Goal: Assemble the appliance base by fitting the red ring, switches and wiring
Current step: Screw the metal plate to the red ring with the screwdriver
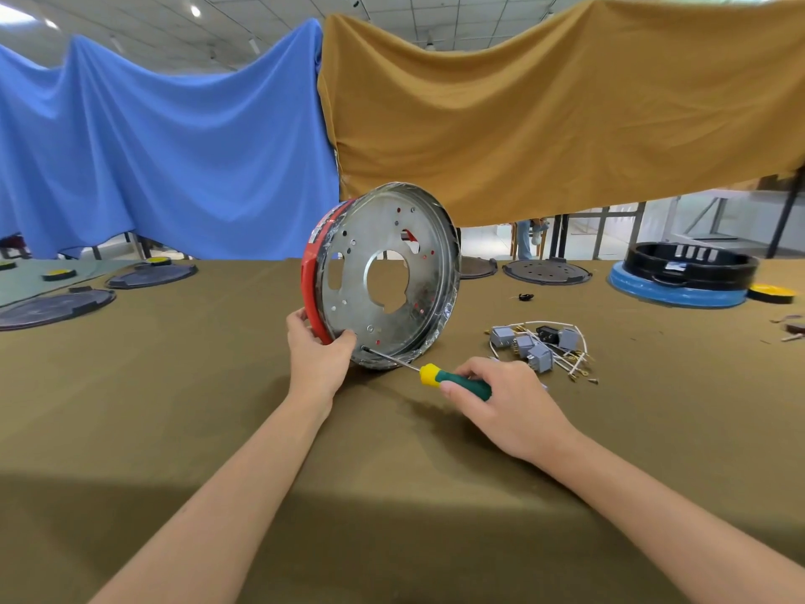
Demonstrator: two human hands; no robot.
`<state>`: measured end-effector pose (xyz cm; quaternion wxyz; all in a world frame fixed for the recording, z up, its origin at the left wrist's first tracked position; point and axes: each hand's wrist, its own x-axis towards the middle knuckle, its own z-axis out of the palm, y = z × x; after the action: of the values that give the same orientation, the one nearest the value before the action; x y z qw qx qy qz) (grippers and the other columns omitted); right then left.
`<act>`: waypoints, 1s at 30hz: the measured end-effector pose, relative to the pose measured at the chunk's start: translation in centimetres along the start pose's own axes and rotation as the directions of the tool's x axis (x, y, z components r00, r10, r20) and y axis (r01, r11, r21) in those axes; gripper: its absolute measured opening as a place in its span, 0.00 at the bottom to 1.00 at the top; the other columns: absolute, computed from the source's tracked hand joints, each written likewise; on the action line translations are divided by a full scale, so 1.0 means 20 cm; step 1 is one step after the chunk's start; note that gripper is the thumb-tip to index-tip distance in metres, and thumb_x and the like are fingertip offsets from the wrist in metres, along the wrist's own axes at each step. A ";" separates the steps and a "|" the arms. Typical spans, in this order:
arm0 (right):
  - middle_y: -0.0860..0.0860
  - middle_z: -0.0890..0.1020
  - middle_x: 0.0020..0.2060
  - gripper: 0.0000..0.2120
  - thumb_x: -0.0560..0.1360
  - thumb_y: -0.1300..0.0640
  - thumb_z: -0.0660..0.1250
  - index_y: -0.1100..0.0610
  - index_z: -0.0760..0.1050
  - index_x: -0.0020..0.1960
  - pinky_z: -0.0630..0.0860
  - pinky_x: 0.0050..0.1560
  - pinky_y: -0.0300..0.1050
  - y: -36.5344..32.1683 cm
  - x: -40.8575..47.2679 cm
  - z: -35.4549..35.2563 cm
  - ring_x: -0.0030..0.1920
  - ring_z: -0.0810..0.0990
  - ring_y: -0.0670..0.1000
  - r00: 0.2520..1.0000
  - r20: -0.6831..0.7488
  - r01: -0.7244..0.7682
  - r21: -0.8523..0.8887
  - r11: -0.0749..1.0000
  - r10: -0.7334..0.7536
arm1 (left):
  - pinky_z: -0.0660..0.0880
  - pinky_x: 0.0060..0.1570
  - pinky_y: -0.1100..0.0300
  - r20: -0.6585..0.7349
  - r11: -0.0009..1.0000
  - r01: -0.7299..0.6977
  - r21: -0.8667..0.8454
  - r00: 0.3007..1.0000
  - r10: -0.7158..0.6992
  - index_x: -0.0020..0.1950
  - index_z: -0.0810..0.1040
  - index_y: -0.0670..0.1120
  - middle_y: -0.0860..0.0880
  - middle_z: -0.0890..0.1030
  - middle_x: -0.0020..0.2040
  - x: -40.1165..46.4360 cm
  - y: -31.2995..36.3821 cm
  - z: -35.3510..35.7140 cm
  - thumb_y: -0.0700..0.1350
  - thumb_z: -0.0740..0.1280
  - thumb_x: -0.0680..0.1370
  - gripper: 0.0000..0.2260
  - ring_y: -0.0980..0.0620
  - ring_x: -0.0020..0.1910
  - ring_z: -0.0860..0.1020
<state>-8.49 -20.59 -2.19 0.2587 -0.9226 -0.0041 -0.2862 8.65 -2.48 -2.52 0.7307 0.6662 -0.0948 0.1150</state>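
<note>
- Olive-brown cloth is spread over the table (174, 407); blue and mustard sheets are hung behind it.
- Left hand (318, 348): fingers are curled round the lower rim of the metal base (387, 281), thumb laid on its face, so that the base is held on edge, tilted, with its lowest rim on the cloth.
- Right hand (505, 403): closed round the green handle of a screwdriver (440, 374) with a yellow collar; the thin shaft is aimed up and left, its tip set at a small hole low on the base's face, just beside the left thumb.
- Red ring (310, 276): already seated round the far, left side of the base; only its edge is seen.
- Step in hand, as judged: a screw is being driven through the base to fasten the ring. Whether a screw sits under the tip cannot be told.
- Next move, as judged: the tip must be kept square in the hole and the base braced against the push, since it stands on a curved rim.
- Base: a shallow stamped disc, dull silver, with a large middle cut-out and many small holes; its rim looks wrapped in clear film.
- Switches (529, 344): grey blocks with white wires (570, 364) and brass terminals, lying loose in a heap on the cloth to the right, not yet fitted.
- Dark round plates are set along the far edge.
</note>
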 end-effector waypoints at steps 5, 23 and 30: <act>0.45 0.81 0.36 0.12 0.78 0.45 0.66 0.52 0.80 0.52 0.73 0.38 0.43 -0.02 0.00 0.01 0.36 0.76 0.45 0.996 -0.026 0.083 -0.135 0.987 -0.087 | 0.80 0.55 0.48 -0.024 0.998 0.050 -0.039 0.998 -0.051 0.62 0.66 0.50 0.50 0.78 0.55 0.00 0.00 0.00 0.36 0.71 0.72 0.23 0.51 0.53 0.80; 0.48 0.82 0.36 0.16 0.80 0.42 0.59 0.53 0.79 0.51 0.73 0.38 0.48 -0.04 -0.01 0.02 0.37 0.78 0.50 0.992 0.036 0.123 -0.267 0.956 -0.118 | 0.80 0.53 0.51 -0.045 0.998 0.036 -0.049 0.998 -0.038 0.60 0.66 0.50 0.53 0.78 0.50 0.00 0.00 0.00 0.36 0.70 0.71 0.22 0.54 0.47 0.79; 0.47 0.81 0.42 0.13 0.79 0.45 0.63 0.53 0.79 0.54 0.74 0.38 0.48 -0.06 -0.03 0.01 0.40 0.80 0.51 0.976 -0.019 0.197 -0.340 0.919 -0.216 | 0.79 0.48 0.56 -0.063 0.990 0.078 -0.119 0.994 -0.086 0.63 0.67 0.49 0.54 0.79 0.49 0.00 0.02 -0.01 0.35 0.70 0.73 0.22 0.54 0.48 0.80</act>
<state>-9.07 -19.45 -2.01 0.0657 -0.9392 -0.0450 -0.3341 8.45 -2.31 -2.13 0.7754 0.6213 -0.0490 0.1018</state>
